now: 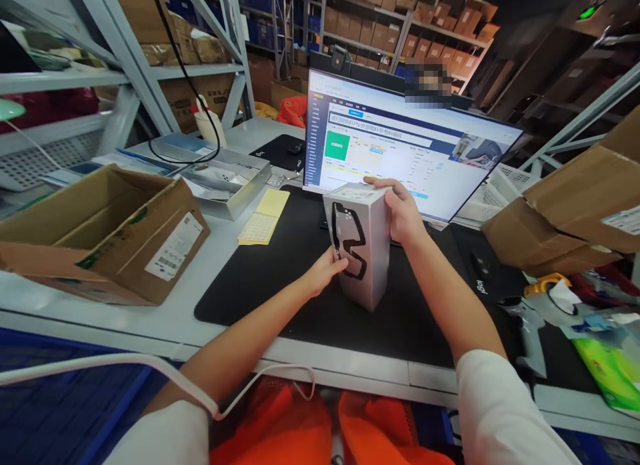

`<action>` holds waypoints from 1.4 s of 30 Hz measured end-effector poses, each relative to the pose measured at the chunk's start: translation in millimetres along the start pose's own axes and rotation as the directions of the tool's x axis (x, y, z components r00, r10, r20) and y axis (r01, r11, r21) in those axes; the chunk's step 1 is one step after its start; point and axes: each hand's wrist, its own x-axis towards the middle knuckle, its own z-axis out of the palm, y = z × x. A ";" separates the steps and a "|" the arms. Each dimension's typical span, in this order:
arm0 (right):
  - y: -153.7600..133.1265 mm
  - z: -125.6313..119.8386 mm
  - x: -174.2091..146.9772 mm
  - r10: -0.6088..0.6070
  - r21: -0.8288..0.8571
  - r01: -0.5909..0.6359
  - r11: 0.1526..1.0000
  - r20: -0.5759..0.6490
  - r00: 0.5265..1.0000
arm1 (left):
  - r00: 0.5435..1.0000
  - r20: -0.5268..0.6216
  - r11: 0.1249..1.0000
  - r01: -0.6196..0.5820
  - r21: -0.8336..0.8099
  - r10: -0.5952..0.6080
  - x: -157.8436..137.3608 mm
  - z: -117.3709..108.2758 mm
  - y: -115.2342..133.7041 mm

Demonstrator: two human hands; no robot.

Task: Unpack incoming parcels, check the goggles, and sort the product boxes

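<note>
Box (367, 251), head view: tall and pale, black design on its front, near the picture's centre, tilted slightly; whether its base touches the mat cannot be told.
Left hand (325, 273): at the box's 8 o'clock, gripping its left side, thumb on the front, other fingers largely hidden.
Right hand (403, 215): at 2 o'clock, closed on the top right corner, fingers reaching over the top.
Grip: one hand low and one high should steady a tall box; light, even pressure would likely spare its corners.
Mat (250, 298): black, below the box, a level surface to steady it on.
Monitor (390, 155): lit, 1 o'clock, behind the box; tipping the box that way might knock it.
Notes (264, 217): yellow, 10 o'clock.
Carton (145, 258): open, 9 o'clock.
</note>
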 end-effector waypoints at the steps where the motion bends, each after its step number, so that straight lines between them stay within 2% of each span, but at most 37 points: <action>1: 7.2 5.0 7.7 0.013 -0.014 -0.013 1.000 0.003 1.000 | 0.999 -0.037 1.000 -0.002 -0.012 0.002 0.3 0.1 -0.1; 4: 22.4 17.7 24.6 0.079 -0.179 -0.071 0.981 0.037 0.996 | 0.994 -0.108 1.000 0.012 -0.022 -0.014 -0.9 2.9 3.2; 7: 25.9 23.3 16.0 0.126 -0.414 -0.076 0.907 0.094 0.988 | 0.975 -0.221 0.999 -0.003 -0.050 -0.008 -3.7 7.0 10.8; 9: 21.7 19.8 -7.5 0.134 -0.552 -0.021 0.833 0.165 0.977 | 0.946 -0.324 0.992 -0.063 -0.110 0.024 -4.7 8.0 16.6; 11: 16.1 8.1 -38.8 0.165 -0.649 -0.002 0.761 0.190 0.968 | 0.923 -0.380 0.978 -0.125 -0.166 0.053 -4.8 6.5 22.3; 12: 14.7 -0.5 -54.4 0.199 -0.671 -0.040 0.740 0.162 0.966 | 0.923 -0.381 0.973 -0.139 -0.184 0.059 -4.7 5.0 25.0; 14: 17.1 -20.7 -81.0 0.317 -0.611 -0.210 0.763 0.071 0.946 | 0.934 -0.352 0.970 -0.146 -0.197 0.069 -5.4 1.5 29.7; 15: 21.3 -30.4 -91.3 0.409 -0.521 -0.323 0.790 0.055 0.911 | 0.941 -0.330 0.970 -0.146 -0.197 0.074 -6.5 0.3 31.6; 16: 27.3 -38.8 -99.7 0.513 -0.404 -0.440 0.802 0.087 0.854 | 0.950 -0.303 0.971 -0.140 -0.195 0.076 -8.3 -0.1 33.0; 18: 41.7 -48.8 -112.3 0.665 -0.173 -0.645 0.744 0.273 0.695 | 0.971 -0.230 0.977 -0.109 -0.183 0.065 -13.7 2.0 34.1; 19: 48.7 -49.9 -117.1 0.688 -0.090 -0.716 0.693 0.380 0.618 | 0.981 -0.184 0.981 -0.091 -0.174 0.058 -16.9 4.5 34.0; 20: 54.5 -48.8 -121.2 0.683 -0.028 -0.760 0.649 0.461 0.567 | 0.989 -0.138 0.984 -0.076 -0.162 0.054 -20.1 7.5 33.5; 21: 58.5 -46.0 -124.7 0.664 0.025 -0.781 0.624 0.510 0.546 | 0.994 -0.094 0.986 -0.068 -0.151 0.054 -23.1 10.6 33.0; 23: 59.5 -38.5 -130.1 0.625 0.107 -0.773 0.625 0.525 0.578 | 0.997 -0.026 0.990 -0.069 -0.126 0.067 -27.1 15.5 33.0; 25: 51.1 -33.4 -133.4 0.610 0.095 -0.714 0.694 0.449 0.653 | 0.994 -0.029 0.989 -0.112 -0.094 0.110 -27.8 16.5 35.7; 26: 44.1 -32.8 -134.6 0.605 0.024 -0.659 0.752 0.373 0.703 | 0.988 -0.064 0.986 -0.148 -0.082 0.143 -27.0 15.3 38.3; 28: 27.4 -34.8 -137.4 0.546 -0.249 -0.501 0.829 0.163 0.822 | 0.959 -0.181 0.970 -0.233 -0.069 0.217 -23.9 9.8 44.8; 29: 19.0 -36.2 -139.3 0.487 -0.419 -0.417 0.806 0.070 0.871 | 0.939 -0.235 0.960 -0.273 -0.068 0.250 -22.1 6.3 47.9; 31: 4.8 -37.3 -144.8 0.367 -0.689 -0.286 0.667 -0.030 0.930 | 0.911 -0.291 0.944 -0.324 -0.066 0.292 -18.3 -0.1 51.6; 33: -3.9 -33.9 -152.1 0.320 -0.816 -0.213 0.537 -0.037 0.947 | 0.892 -0.306 0.930 -0.364 -0.048 0.333 -15.5 -3.1 51.2; 35: -7.1 -27.3 -159.8 0.313 -0.855 -0.180 0.486 -0.022 0.949 | 0.863 -0.332 0.913 -0.408 -0.012 0.382 -14.2 -1.8 48.7; 37: -7.0 -21.7 -167.1 0.318 -0.854 -0.175 0.491 -0.012 0.948 | 0.811 -0.373 0.881 -0.470 0.046 0.452 -14.8 2.0 49.3; 39: -6.1 -21.4 -174.5 0.320 -0.843 -0.175 0.508 -0.004 0.947 | 0.734 -0.414 0.832 -0.542 0.121 0.539 -17.1 4.9 58.5; 41: -5.9 -28.4 -183.1 0.318 -0.841 -0.166 0.515 0.007 0.948 | 0.677 -0.412 0.786 -0.582 0.209 0.610 -20.6 4.4 79.3; 42: -6.0 -34.2 -188.0 0.316 -0.844 -0.161 0.512 0.010 0.949 | 0.663 -0.394 0.769 -0.587 0.254 0.636 -22.8 2.6 93.8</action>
